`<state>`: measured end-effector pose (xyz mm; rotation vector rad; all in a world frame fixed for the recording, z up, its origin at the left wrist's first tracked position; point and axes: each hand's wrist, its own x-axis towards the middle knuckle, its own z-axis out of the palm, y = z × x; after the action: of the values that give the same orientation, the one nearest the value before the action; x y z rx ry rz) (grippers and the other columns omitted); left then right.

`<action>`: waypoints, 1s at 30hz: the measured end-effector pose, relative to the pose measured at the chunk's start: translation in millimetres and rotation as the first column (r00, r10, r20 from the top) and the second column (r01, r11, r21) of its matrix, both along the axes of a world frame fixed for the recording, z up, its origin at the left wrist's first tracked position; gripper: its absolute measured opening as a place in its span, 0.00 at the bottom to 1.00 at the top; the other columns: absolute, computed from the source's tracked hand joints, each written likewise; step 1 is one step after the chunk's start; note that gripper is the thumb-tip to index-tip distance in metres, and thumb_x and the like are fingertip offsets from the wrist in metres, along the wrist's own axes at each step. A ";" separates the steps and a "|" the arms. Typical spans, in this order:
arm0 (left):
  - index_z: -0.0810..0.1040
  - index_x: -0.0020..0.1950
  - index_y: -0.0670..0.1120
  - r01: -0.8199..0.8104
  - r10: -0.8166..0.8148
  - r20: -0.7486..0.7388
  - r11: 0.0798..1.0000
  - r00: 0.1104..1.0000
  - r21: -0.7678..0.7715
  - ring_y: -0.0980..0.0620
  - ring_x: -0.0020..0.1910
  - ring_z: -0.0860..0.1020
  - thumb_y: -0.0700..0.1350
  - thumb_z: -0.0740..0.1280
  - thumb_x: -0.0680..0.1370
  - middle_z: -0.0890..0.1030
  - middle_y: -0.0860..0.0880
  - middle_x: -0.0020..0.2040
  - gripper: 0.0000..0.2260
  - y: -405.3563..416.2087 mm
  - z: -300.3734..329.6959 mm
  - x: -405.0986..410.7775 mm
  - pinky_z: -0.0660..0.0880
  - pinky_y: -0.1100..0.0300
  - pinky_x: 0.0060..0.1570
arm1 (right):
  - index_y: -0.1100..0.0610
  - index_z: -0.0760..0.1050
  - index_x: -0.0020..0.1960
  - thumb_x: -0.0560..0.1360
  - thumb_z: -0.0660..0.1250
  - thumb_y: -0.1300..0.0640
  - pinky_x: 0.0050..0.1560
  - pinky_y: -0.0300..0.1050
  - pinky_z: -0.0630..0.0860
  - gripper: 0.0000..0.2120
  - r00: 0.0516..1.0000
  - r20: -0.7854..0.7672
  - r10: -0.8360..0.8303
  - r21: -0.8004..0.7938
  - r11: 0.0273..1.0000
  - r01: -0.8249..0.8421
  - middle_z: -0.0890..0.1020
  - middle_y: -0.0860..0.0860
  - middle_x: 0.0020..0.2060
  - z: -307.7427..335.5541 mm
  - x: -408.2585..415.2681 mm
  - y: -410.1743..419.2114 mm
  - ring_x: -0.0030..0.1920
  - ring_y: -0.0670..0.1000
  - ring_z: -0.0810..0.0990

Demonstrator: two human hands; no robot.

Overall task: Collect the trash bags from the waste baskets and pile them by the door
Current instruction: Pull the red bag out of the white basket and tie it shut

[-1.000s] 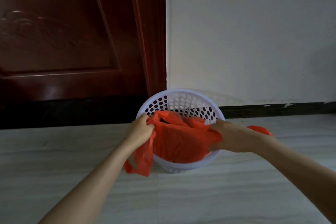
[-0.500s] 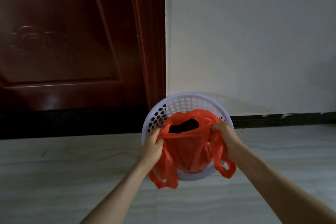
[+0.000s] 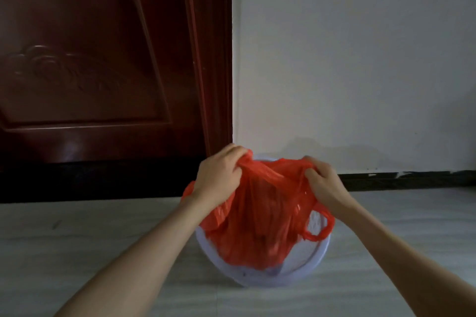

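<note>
From the head view, both hands are lifting a red trash bag [image 3: 260, 219] out of a pale, round waste basket [image 3: 304, 269] that stands on the floor [image 3: 103, 252], close to the dark wooden door [image 3: 103, 59] and the white wall [image 3: 360, 59]. The left hand [image 3: 219, 177] has its fingers [image 3: 235, 159] curled tight round the gathered left side of the bag's mouth. The right hand [image 3: 323, 183] pinches the right side of the mouth in the same way, fingers bent over bunched plastic. Neither hand is free.

The bag hangs between the two grips with its mouth uppermost, pulled nearly shut into a stretched ridge from hand to hand. Its long axis runs roughly up and down, closed bottom pointing into the basket, where the lower part appears to sit inside the rim. One loop handle [image 3: 318, 226] dangles loose at the right, over the basket's edge.

To do this lift well, I judge the hands should rise together and straight up, so the weight stays centred and the thin plastic does not drag on the rim or tip the light basket. Bringing the two grips closer would close the mouth and keep the contents in. What the bag holds cannot be made out here.
</note>
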<state>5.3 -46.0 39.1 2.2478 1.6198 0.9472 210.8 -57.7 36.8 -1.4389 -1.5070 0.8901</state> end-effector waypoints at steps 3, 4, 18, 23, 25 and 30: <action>0.76 0.56 0.43 -0.096 0.091 0.145 0.995 0.985 0.023 0.46 0.55 0.78 0.39 0.60 0.70 0.80 0.46 0.54 0.16 1.5 6.4 -4.6 0.70 0.59 0.54 | 0.57 0.68 0.32 0.72 0.52 0.71 0.25 0.33 0.63 0.15 0.985 -0.153 -0.084 0.055 0.994 0.093 0.68 0.51 0.27 12.5 -1.2 4.1 0.24 0.40 0.65; 0.77 0.55 0.42 -0.085 0.080 0.162 0.996 0.984 0.026 0.47 0.54 0.78 0.36 0.62 0.71 0.80 0.47 0.53 0.13 2.1 7.3 -3.7 0.69 0.63 0.53 | 0.59 0.68 0.33 0.72 0.51 0.73 0.25 0.33 0.63 0.15 0.986 -0.149 -0.069 0.049 0.996 0.077 0.68 0.52 0.28 16.9 -4.0 4.8 0.24 0.42 0.64; 0.74 0.49 0.47 -0.387 0.190 0.556 0.884 0.809 0.261 0.66 0.43 0.74 0.29 0.62 0.72 0.76 0.59 0.43 0.14 4.0 107.3 -76.1 0.66 0.79 0.48 | 0.53 0.71 0.33 0.63 0.53 0.64 0.28 0.30 0.66 0.11 0.897 -0.397 0.195 0.362 0.931 -0.042 0.73 0.40 0.21 135.4 -100.8 34.0 0.25 0.37 0.68; 0.76 0.53 0.43 -0.476 0.299 0.503 0.837 0.811 0.271 0.65 0.45 0.74 0.30 0.62 0.73 0.78 0.53 0.46 0.13 -16.3 122.2 -137.4 0.66 0.80 0.48 | 0.51 0.74 0.35 0.66 0.54 0.66 0.26 0.28 0.66 0.14 0.866 -0.378 0.329 0.366 0.912 -0.187 0.75 0.40 0.22 144.2 -158.9 32.5 0.24 0.37 0.69; 0.76 0.55 0.42 -0.502 0.336 0.485 0.823 0.807 0.265 0.65 0.48 0.73 0.30 0.62 0.72 0.78 0.52 0.49 0.15 -29.4 120.1 -164.5 0.65 0.81 0.49 | 0.52 0.77 0.41 0.66 0.55 0.65 0.31 0.28 0.70 0.14 0.856 -0.325 0.401 0.337 0.895 -0.291 0.79 0.42 0.30 138.0 -180.7 30.8 0.28 0.37 0.73; 0.76 0.59 0.42 -0.528 0.493 0.282 0.848 0.823 0.058 0.52 0.55 0.77 0.33 0.64 0.73 0.80 0.47 0.54 0.15 -54.6 82.5 -231.9 0.67 0.68 0.54 | 0.60 0.75 0.56 0.71 0.58 0.70 0.40 0.37 0.73 0.16 0.863 -0.208 0.461 0.037 0.885 -0.464 0.77 0.48 0.36 95.3 -232.5 30.7 0.35 0.42 0.76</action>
<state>-226.5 -100.6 121.6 1.6756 2.1297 1.4453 -21.6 -27.0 132.1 -0.9584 -1.7116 1.3002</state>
